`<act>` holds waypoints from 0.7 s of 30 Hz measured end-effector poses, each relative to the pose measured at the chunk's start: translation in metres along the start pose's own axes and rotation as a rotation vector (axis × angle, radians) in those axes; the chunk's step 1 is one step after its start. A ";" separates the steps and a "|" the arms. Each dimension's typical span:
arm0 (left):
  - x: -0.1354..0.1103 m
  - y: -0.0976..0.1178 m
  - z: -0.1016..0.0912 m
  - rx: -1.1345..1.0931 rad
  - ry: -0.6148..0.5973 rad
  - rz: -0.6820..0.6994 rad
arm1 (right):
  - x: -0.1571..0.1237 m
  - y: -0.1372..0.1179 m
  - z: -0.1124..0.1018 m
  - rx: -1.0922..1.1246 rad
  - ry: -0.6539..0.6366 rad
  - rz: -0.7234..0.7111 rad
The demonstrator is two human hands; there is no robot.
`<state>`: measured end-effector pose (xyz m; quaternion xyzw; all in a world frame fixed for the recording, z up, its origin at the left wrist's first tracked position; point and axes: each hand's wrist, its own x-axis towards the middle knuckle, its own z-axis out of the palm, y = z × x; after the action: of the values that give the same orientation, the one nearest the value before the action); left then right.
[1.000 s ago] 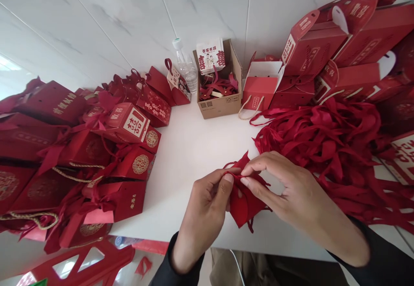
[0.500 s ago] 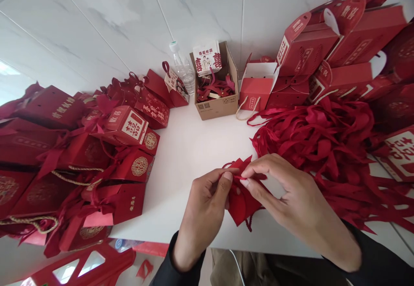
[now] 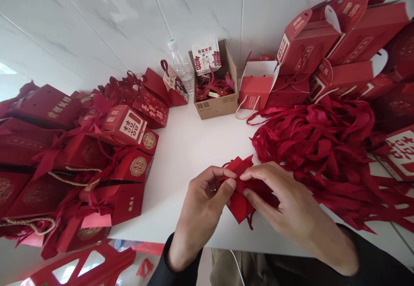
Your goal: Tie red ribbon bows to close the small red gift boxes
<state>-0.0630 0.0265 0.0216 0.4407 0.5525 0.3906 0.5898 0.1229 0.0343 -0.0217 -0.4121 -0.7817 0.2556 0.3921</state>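
Pouch point(image 3: 239, 204) of red cloth, pinched at its top between left hand point(image 3: 205, 206) and right hand point(image 3: 291, 210), fingers of both clamped on it, low over white worktop point(image 3: 187, 152), near front edge; ribbon heap point(image 3: 323, 139) just beside, right.

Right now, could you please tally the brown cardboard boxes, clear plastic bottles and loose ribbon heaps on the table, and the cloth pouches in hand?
Brown cardboard box: 1
Clear plastic bottle: 1
Loose red ribbon heap: 1
Red cloth pouch, pinched by the left hand and right hand: 1
Total: 4
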 end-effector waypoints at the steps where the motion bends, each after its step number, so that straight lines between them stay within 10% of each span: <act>1: 0.000 0.000 0.000 -0.005 -0.006 0.002 | 0.001 0.000 -0.001 -0.007 0.003 0.018; 9: -0.002 0.002 -0.002 0.025 -0.049 -0.007 | 0.016 0.003 -0.007 -0.075 -0.013 0.114; 21: 0.001 -0.004 -0.002 -0.029 -0.012 -0.024 | 0.014 -0.005 -0.010 -0.033 -0.045 -0.113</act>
<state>-0.0652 0.0259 0.0173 0.4278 0.5485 0.3885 0.6042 0.1241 0.0442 -0.0071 -0.3680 -0.8166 0.2293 0.3811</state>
